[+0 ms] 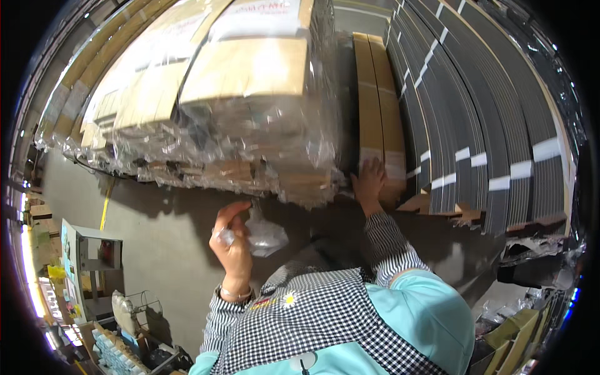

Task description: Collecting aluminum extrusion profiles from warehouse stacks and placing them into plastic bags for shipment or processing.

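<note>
My left hand is closed on a crumpled piece of clear plastic film, which hangs beside my fingers above the floor. Fingers spread, my right hand rests against the lower end of a tall brown cardboard box. That box stands between two stacks. To its left is a pallet load of cardboard boxes in clear stretch wrap, loose and wrinkled along the lower edge. On its right rises a stack of dark flat panels with white strips across their edges.
A grey concrete floor with a yellow line lies around my feet. At the left is a light cabinet; a wire rack and a crate of pale items are nearer. Flattened cardboard leans at the lower right.
</note>
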Motion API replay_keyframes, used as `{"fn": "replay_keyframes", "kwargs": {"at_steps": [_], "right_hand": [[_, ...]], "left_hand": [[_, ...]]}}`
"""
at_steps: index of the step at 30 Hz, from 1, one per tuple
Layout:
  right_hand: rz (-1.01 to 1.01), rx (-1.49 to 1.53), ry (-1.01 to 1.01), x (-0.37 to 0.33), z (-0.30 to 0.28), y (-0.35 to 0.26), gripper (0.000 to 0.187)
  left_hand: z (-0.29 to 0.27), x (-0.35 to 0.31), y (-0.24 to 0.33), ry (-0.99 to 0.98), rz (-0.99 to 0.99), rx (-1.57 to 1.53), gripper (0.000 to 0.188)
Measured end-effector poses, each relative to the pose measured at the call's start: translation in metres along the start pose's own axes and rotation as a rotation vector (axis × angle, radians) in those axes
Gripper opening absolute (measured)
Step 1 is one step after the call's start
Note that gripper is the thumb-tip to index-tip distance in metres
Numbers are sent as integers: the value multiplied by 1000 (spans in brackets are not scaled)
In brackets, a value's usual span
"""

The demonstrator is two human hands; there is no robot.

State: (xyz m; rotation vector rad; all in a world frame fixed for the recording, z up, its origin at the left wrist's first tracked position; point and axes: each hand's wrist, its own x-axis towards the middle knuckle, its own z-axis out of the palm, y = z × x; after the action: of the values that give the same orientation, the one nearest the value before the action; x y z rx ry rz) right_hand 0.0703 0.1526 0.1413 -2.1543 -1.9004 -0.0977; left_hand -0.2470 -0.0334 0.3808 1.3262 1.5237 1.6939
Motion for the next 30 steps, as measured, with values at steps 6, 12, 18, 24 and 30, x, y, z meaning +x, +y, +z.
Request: {"fn": "replay_keyframes", "kwargs": {"at_steps": [6, 12, 18, 24, 30], "right_hand": [[67, -123, 44, 4, -4, -9, 63], [36, 120, 91, -124, -83, 4, 52], [-362, 1051, 9, -231, -245, -76, 51], [-745, 995, 254, -232, -285, -102, 23], [-421, 1126, 308, -216, -294, -76, 15]], "left_hand": [[14, -29, 21, -81, -51, -233, 26], [-13, -52, 20, -37, -170, -446, 26], [-11, -79, 22, -92, -209, -581, 26], [15, -106, 37, -338, -202, -454, 20], [4, -110, 34, -319, -306, -624, 18]]}}
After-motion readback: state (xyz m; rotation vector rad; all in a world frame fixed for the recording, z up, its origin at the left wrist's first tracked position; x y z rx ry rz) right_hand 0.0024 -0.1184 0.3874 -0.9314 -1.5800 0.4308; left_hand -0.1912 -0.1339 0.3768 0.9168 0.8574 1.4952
